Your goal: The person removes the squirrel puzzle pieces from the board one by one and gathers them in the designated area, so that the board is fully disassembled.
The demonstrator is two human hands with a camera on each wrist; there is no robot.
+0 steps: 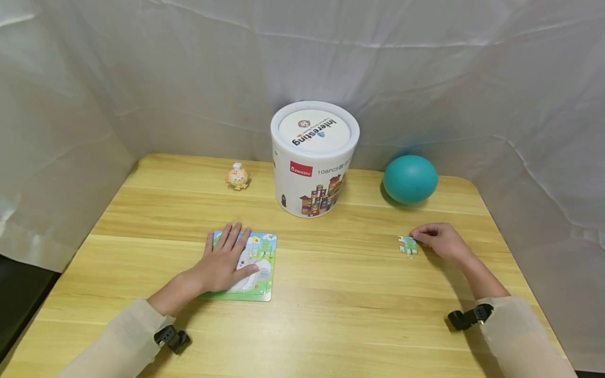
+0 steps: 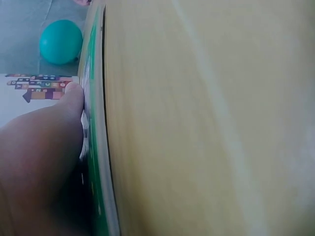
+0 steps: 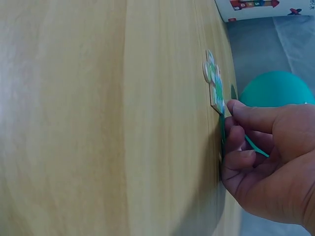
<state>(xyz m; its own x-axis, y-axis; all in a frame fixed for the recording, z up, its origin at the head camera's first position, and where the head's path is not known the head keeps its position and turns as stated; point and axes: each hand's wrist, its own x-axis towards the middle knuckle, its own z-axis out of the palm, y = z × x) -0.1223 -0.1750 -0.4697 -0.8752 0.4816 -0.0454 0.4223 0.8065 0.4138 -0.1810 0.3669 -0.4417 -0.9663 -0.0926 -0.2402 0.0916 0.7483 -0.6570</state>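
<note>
Pinched at one corner by the right hand [image 1: 441,241], the tree-printed jigsaw piece [image 1: 408,247] is located at the right side of the wood-grain table [image 1: 340,315], near the teal ball [image 1: 410,179], while the left hand [image 1: 221,266], fingers spread and gripping nothing, rests flat on the square puzzle board [image 1: 267,257].

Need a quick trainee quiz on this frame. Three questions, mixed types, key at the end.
1. Which hand lies flat on the puzzle board?
2. True or false: in the head view, the white tub stands between the small figurine and the teal ball.
3. Fill in: the right hand pinches the edge of a ____.

Key:
1. The left hand.
2. True.
3. Puzzle piece.
</note>
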